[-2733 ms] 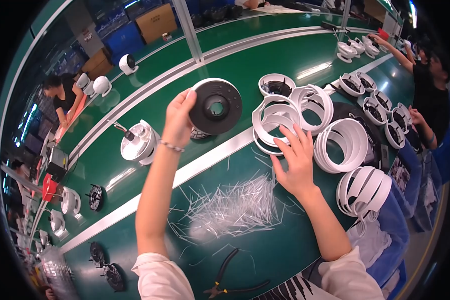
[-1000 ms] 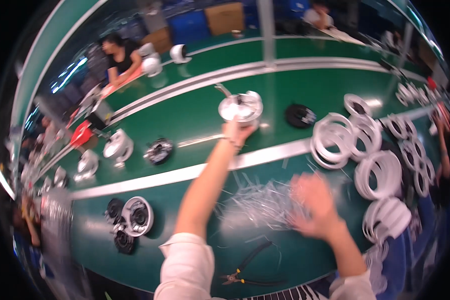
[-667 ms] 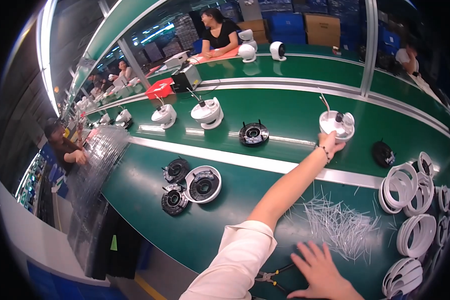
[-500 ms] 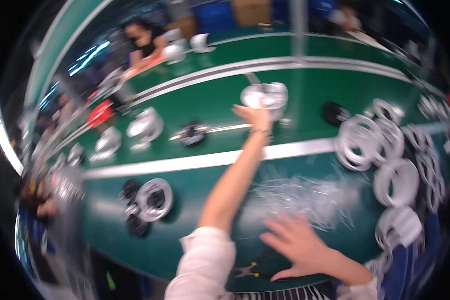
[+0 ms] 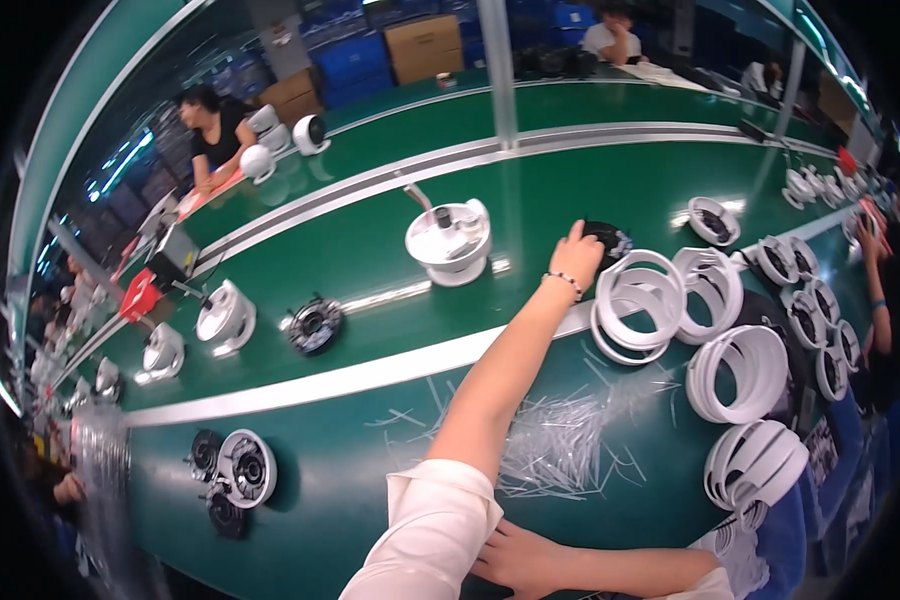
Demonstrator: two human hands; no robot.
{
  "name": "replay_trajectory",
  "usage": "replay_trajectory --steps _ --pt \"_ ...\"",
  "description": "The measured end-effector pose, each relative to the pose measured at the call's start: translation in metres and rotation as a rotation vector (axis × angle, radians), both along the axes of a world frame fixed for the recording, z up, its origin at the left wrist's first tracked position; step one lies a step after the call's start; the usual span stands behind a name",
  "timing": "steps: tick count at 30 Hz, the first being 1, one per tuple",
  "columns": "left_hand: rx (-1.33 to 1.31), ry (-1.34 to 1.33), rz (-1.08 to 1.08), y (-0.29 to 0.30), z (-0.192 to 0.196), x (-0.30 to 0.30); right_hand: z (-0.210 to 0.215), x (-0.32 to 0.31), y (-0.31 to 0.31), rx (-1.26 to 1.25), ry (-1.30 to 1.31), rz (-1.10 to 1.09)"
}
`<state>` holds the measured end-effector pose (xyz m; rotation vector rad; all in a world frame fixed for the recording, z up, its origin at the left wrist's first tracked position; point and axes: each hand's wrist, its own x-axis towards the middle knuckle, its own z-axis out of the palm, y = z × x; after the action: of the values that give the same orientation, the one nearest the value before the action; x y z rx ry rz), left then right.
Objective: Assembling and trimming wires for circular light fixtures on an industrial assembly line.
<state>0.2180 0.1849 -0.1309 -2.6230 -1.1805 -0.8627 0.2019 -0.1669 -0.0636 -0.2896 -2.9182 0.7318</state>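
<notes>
My left hand (image 5: 576, 254) reaches far across the bench, its fingers closed at the left edge of a black round part (image 5: 610, 238) on the green conveyor belt. Behind my left sleeve, my right hand (image 5: 520, 560) is low near the bench's front edge. Its fingers are mostly hidden, so I cannot tell what they do. Left of my left hand, a white round housing (image 5: 448, 250) stands on the belt with a strip poking up from it. Between my arms and the white rings lies a heap of thin clear strips (image 5: 555, 450).
Stacked white rings (image 5: 738, 375) line the bench's right side. On the left sit a white ring with a black core (image 5: 247, 468) and black round parts. Another black part (image 5: 313, 325) and white housings (image 5: 225, 315) are on the belt. Co-workers sit across and at the right.
My left hand has left the white housing and moved right to the black round part. My right hand has drawn back from above the strips, behind my left sleeve. The view has shifted.
</notes>
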Motion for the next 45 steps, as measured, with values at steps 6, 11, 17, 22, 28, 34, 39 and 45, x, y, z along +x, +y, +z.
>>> replay_trajectory --steps 6,11,17,22,28,34,39,45 --pt "0.048 0.111 -0.167 -0.057 0.072 -0.085 0.009 -0.005 0.005 0.06 -0.066 -0.052" --pt "0.343 0.061 -0.189 -0.173 0.115 -0.208 0.017 0.003 0.002 0.147 -0.073 -0.165" --pt "0.039 0.314 0.248 -0.321 0.081 -0.344 0.038 0.009 0.006 0.151 -0.046 -0.262" --pt "-0.211 0.404 0.429 -0.345 0.077 -0.348 0.053 0.03 0.017 0.001 0.251 -0.408" --pt "0.113 0.04 0.254 -0.299 0.142 -0.298 0.036 0.014 0.038 -1.317 0.905 -0.464" --pt "-1.426 -0.917 0.016 -0.13 0.102 -0.149 0.004 0.055 0.061 -1.933 1.389 -0.53" --pt "-1.433 -1.699 0.054 -0.047 0.057 -0.121 -0.002 0.041 0.073 -1.83 1.375 -0.384" --pt "-1.41 -2.083 -0.082 -0.011 0.045 -0.06 0.005 0.057 0.068 -1.775 1.193 -0.276"
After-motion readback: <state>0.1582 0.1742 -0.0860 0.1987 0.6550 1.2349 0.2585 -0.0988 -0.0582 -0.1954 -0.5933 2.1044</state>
